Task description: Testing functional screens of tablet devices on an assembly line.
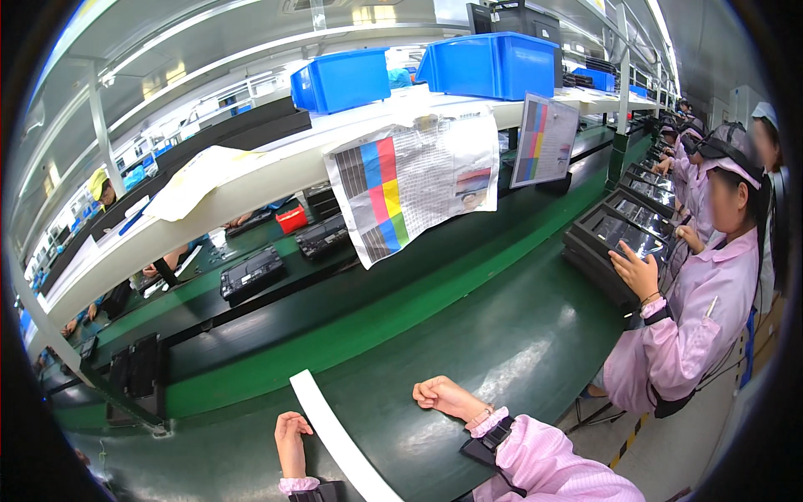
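Green surface (418,448): taking up most of the lower view, curving away to the right. White shelf (288,163): running above it and carrying two blue bins (493,71). Co-worker in pink (703,284): sitting at right, holding one hand up over a black tray (598,259). Large printed sheet (418,180): hanging crumpled from the shelf edge; a smaller sheet (544,142) is hanging beside it. Two black units (251,274) are lying on the far track under the shelf, near a small red box (291,219).

White strip (339,439): lying on the near part of the surface, slanting between the wearer's hands, its lower end running out of view.

Progress (judgement): work appears to be pausing. No assembling or moving is showing at the wearer's place, and neither hand is visibly working on the strip or a black unit. Amount remaining: not being shown.

Left hand (291,428): hanging just left of the strip, fingers bending inward; palm is facing away, so degree of closing and any contents cannot be told. Contact with the strip is uncertain. Right hand (443,396): curling into a loose fist over the surface, well apart from the strip, nothing showing in its grip.
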A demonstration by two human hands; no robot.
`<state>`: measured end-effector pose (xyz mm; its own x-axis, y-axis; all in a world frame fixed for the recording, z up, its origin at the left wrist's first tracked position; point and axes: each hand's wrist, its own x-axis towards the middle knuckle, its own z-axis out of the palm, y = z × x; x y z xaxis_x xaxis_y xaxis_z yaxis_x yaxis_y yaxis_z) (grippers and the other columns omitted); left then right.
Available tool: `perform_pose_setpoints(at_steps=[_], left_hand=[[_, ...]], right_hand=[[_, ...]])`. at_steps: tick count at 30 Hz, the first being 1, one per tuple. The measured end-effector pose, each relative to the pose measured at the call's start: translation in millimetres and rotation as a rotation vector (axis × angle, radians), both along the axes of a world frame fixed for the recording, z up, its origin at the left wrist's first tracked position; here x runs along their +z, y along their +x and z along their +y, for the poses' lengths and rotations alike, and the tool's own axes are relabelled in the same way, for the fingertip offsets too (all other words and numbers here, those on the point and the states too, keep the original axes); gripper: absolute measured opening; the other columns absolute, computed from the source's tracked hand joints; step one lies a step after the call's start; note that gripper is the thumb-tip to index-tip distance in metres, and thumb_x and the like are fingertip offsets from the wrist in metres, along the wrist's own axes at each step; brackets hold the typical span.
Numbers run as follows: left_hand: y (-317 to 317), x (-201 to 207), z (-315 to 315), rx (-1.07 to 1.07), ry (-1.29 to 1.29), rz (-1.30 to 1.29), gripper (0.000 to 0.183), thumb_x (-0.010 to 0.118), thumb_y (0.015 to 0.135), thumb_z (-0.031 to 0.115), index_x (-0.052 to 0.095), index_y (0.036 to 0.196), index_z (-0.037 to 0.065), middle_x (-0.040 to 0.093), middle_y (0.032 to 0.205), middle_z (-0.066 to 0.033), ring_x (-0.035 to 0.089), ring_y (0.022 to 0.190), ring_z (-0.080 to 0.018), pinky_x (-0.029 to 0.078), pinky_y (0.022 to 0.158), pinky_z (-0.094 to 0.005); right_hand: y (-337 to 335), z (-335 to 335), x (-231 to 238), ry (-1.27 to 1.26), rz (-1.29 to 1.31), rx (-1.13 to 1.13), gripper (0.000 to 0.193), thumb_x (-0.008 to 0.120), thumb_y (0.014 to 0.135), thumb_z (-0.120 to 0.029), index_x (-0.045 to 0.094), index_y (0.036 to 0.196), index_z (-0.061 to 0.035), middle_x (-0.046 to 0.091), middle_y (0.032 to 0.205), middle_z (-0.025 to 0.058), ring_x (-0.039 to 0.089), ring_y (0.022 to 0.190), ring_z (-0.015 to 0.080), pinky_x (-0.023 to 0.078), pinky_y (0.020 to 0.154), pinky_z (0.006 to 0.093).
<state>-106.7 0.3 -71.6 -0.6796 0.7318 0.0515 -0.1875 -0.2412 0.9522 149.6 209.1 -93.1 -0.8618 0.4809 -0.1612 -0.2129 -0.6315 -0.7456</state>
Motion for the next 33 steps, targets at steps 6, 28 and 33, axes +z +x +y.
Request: perform_pose_setpoints(at_steps=[6,28,33], left_hand=[[1.2,-0.2,0.1,0.004,0.007,-0.007,0.008,0.045,0.089,0.007,0.051,0.091,0.001,0.055,0.074,-0.0059,0.052,0.063,-0.0131,0.042,0.061,-0.0241],[2.5,2.2,2.6,0.003,-0.018,0.008,0.009,0.045,0.089,0.007,0.052,0.09,0.001,0.055,0.074,-0.0054,0.051,0.062,-0.0124,0.042,0.061,-0.0237],[1.3,1.1,1.4,0.001,-0.023,0.011,0.01,0.045,0.09,0.007,0.052,0.09,0.0,0.055,0.074,-0.0052,0.051,0.062,-0.0122,0.042,0.061,-0.0235]], right_hand=[[0.0,-1.0,1.2,-0.003,-0.011,0.007,0.024,0.041,0.069,0.008,0.04,0.049,-0.0047,0.047,0.067,0.0061,0.035,0.055,0.0113,0.029,0.052,0.0224],[0.3,-0.9,-3.4,0.053,-0.031,0.018,0.023,0.041,0.067,0.008,0.038,0.049,-0.0055,0.044,0.066,0.0047,0.035,0.056,0.0111,0.029,0.054,0.0221],[0.5,-1.2,-3.4,0.063,-0.018,0.031,0.022,0.042,0.068,0.008,0.038,0.049,-0.0052,0.045,0.066,0.0049,0.035,0.056,0.0112,0.029,0.054,0.0224]])
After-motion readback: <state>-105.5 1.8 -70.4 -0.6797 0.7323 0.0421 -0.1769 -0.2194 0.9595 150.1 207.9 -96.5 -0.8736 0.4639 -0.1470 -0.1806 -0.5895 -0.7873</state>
